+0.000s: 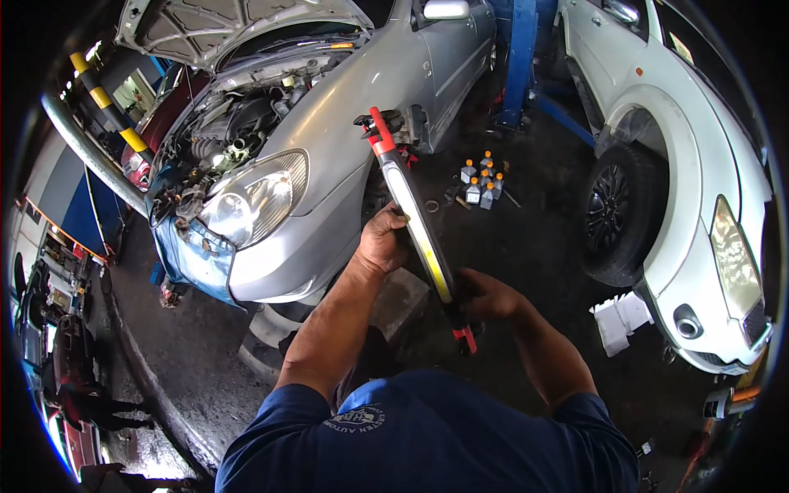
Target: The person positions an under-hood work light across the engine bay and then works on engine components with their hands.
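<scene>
A long work light (417, 226) with a glowing strip, a black body and red ends slants in front of me. My left hand (384, 238) is closed round its middle from the left side. Lower down, my right hand (491, 294) is against the light's black body, its fingers mostly in shadow. The light's upper red end overlaps the front wheel area of a silver car (329, 177). That car's hood (246, 25) is up, and its engine bay (246, 123) lies exposed to the left.
Several small bottles with orange caps (486, 193) stand on the dark floor (526, 238) ahead. A blue lift post (519, 66) rises behind them. At right is a white car (707, 246) beside a dark wheel (620, 214). A white box (620, 323) lies near its bumper.
</scene>
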`<state>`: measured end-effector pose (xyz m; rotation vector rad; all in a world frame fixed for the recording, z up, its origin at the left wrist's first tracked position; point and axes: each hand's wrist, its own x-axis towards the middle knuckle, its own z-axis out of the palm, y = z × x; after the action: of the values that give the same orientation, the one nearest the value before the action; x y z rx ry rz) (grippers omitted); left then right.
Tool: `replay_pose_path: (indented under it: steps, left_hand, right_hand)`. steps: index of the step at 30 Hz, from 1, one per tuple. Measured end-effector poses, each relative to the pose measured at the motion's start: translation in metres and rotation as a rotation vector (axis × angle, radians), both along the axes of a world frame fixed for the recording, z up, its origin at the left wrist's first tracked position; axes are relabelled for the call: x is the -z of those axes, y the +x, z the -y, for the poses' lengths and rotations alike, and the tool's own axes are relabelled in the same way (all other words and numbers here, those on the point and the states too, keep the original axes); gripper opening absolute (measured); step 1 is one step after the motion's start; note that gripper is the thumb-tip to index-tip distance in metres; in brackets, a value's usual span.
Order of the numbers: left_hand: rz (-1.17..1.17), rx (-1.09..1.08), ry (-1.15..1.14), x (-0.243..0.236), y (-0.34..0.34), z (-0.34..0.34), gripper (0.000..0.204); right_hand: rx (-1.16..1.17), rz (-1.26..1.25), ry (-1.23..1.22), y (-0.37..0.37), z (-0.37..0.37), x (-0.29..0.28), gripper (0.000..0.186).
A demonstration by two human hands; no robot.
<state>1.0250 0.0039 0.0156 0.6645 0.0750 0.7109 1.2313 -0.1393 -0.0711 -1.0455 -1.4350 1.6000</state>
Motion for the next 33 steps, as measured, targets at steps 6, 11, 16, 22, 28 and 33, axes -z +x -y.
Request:
replay_pose_path:
  steps: [6,11,16,22,28,33]
  left_hand:
    - [0.016,0.006,-0.026,0.004,0.006,-0.018,0.05]
    - [-0.083,-0.063,0.003,-0.006,-0.003,-0.042,0.048]
    - [-0.283,-0.193,0.129,-0.001,-0.049,-0.075,0.055]
    - [-0.365,-0.401,0.149,0.01,-0.121,-0.113,0.05]
    - [-0.307,-0.5,0.139,0.005,-0.186,-0.167,0.045]
    - [-0.174,-0.447,0.104,-0.016,-0.244,-0.231,0.045]
  right_hand:
    - [-0.085,-0.158,-0.089,-0.003,-0.02,-0.026,0.07]
    - [-0.05,-0.074,0.011,-0.015,-0.048,-0.031,0.071]
    - [0.007,-0.085,0.198,-0.032,-0.103,-0.024,0.073]
    - [0.064,-0.072,0.246,-0.063,-0.176,-0.026,0.072]
    - [0.127,0.024,0.306,-0.103,-0.263,-0.062,0.071]
    - [0.23,0.132,0.296,-0.147,-0.326,-0.11,0.073]
